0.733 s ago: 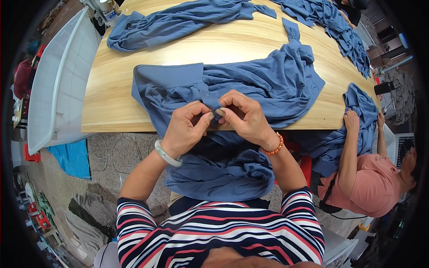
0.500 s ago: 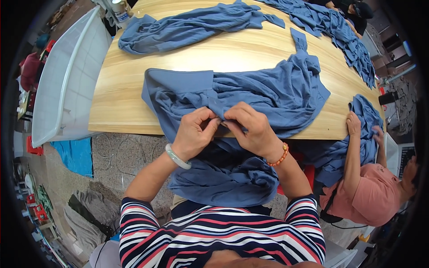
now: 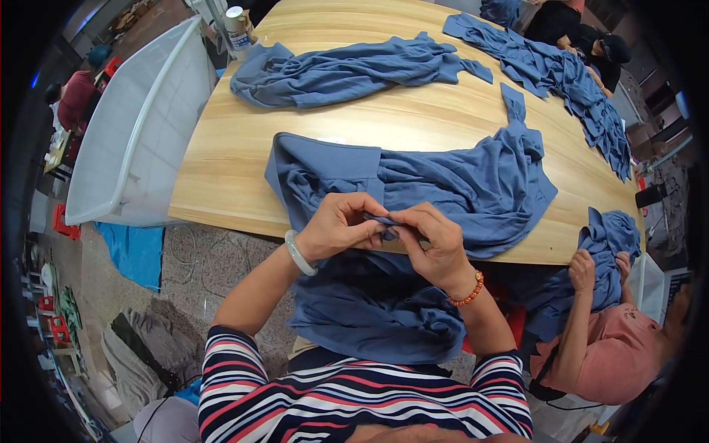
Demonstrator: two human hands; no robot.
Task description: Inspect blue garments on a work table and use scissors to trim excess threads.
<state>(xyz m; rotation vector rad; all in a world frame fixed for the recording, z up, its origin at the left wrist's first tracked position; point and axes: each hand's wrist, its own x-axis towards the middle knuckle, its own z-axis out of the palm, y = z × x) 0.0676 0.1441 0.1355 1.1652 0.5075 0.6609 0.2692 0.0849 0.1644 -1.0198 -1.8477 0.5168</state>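
Note:
A blue garment (image 3: 450,181) lies along the near edge of the wooden table, its wide band at the left and a narrow tab sticking up at the right. Part of the cloth hangs over the edge. My left hand (image 3: 346,224) pinches a small fold of this garment between thumb and fingers. Close beside it, my right hand (image 3: 430,240) pinches the same fold, the fingertips of both hands almost touching. What exactly lies inside the fold is hidden by my fingers. More blue cloth (image 3: 373,314) is bunched on my lap below.
Another blue garment (image 3: 354,70) lies farther back on the table (image 3: 221,170), and a row of them (image 3: 550,70) at the far right. A white plastic tub (image 3: 140,133) stands left. At right, a co-worker in pink (image 3: 605,351) handles blue cloth (image 3: 609,240).
The view has shifted, so table and garments sit lower and farther right. Both hands still pinch the fold, which now lies more level between my fingertips.

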